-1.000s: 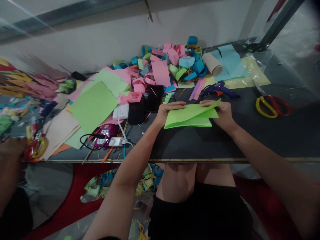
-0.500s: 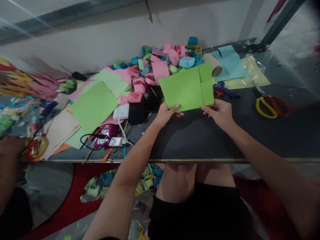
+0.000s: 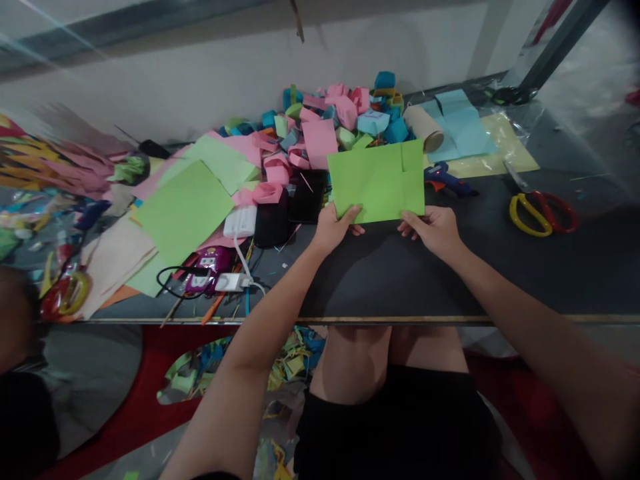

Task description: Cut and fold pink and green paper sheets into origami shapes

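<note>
While seated at the near edge of the dark tabletop (image 3: 400, 280), held a folded green sheet (image 3: 377, 181) upright above its middle. Left hand (image 3: 334, 228) pinched the sheet's lower left corner, thumb on the near face, fingers curled behind. Right hand (image 3: 434, 230) gripped the lower edge near the right corner, likewise closed on the paper. Showed a vertical fold line toward the sheet's right side and a short step along the top edge.

Just left of the left hand lay a white power strip (image 3: 240, 222) and a black box (image 3: 273, 227), with a purple gadget (image 3: 207, 261) and its black cable nearer the front edge. Farther left, spread over that half of the tabletop, flat green paper (image 3: 185, 210) on pale peach sheets. Toward the right edge, well apart from the hands, yellow-and-red scissors (image 3: 537, 215). Behind the held sheet, partly hidden, a blue glue gun (image 3: 447, 180). Against the far edge by the wall, a heap of pink, blue and green folded pieces (image 3: 330, 120), a cardboard roll (image 3: 424, 127) beside it, then light blue paper (image 3: 463, 127) over a yellow sheet (image 3: 510, 150) toward the far right corner.
</note>
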A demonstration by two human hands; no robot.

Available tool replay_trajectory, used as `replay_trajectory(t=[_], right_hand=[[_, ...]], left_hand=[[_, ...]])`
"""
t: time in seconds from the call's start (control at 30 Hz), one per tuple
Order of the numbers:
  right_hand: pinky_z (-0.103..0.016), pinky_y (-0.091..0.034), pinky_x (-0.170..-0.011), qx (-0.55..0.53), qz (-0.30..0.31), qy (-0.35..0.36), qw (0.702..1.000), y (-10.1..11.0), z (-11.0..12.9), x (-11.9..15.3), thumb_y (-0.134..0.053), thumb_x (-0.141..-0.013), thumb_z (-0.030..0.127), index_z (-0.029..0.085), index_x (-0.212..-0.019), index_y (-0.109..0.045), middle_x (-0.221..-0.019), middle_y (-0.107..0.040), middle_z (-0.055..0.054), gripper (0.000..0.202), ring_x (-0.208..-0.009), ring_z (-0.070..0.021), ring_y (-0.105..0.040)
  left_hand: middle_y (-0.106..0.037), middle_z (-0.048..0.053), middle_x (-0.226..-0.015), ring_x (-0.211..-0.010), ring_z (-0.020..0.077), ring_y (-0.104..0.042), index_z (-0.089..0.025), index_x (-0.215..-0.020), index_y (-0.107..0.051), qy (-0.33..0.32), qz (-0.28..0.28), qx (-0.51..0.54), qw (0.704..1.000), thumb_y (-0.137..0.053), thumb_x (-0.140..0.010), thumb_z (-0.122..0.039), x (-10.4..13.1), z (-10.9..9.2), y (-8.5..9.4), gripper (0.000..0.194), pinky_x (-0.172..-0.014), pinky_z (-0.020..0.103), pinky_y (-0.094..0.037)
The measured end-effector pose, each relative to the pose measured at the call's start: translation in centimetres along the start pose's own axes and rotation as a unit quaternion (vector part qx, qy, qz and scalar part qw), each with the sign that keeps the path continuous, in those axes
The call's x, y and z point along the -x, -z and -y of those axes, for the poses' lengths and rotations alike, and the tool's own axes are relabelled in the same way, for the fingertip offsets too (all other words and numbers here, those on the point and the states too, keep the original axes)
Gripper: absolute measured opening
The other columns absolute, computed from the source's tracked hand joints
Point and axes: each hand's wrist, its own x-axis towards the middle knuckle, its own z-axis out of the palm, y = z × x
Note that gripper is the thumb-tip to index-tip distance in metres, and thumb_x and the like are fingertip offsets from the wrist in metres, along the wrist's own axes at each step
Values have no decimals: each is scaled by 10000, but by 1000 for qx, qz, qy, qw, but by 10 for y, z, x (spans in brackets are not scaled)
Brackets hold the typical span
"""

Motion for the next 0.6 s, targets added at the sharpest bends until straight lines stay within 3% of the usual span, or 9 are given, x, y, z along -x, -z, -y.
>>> replay_trajectory(t=[0.13,0.33,0.5,0.6], right_hand=[[-273,-505,-454,2,-18,-6,1000,-3,-1,0,-768,-728,698,194,-657,-683,-658,-739,-99,516,-528,-161,-662],[-282,-500,-444,-10,-62,29,998,-4,2,3,-746,-746,732,199,-697,-699,-564,-686,-65,537,-487,-158,-637],[-259,-493,-435,-10,-87,70,994,-6,2,6,-716,-758,755,190,-682,-694,-533,-659,-36,570,-456,-130,-606],[-279,-570,-527,-35,-110,95,989,-10,0,4,-734,-762,721,196,-709,-700,-620,-708,-41,529,-538,-146,-664]], left_hand=[[-634,4,-544,-448,138,-653,-160,-851,-619,-6,-16,17,1000,-849,-755,-508,3,-3,-3,428,-442,223,-530],[-768,131,-832,-657,217,-769,-94,-865,-689,31,45,66,996,-955,-580,-475,3,-6,-2,544,-588,272,-638],[-770,135,-785,-708,221,-781,-62,-901,-702,78,46,26,996,-891,-715,-407,4,-11,-3,434,-667,288,-667],[-774,148,-789,-709,218,-780,-46,-925,-708,97,35,9,995,-857,-766,-380,6,-12,-9,399,-697,303,-671]])
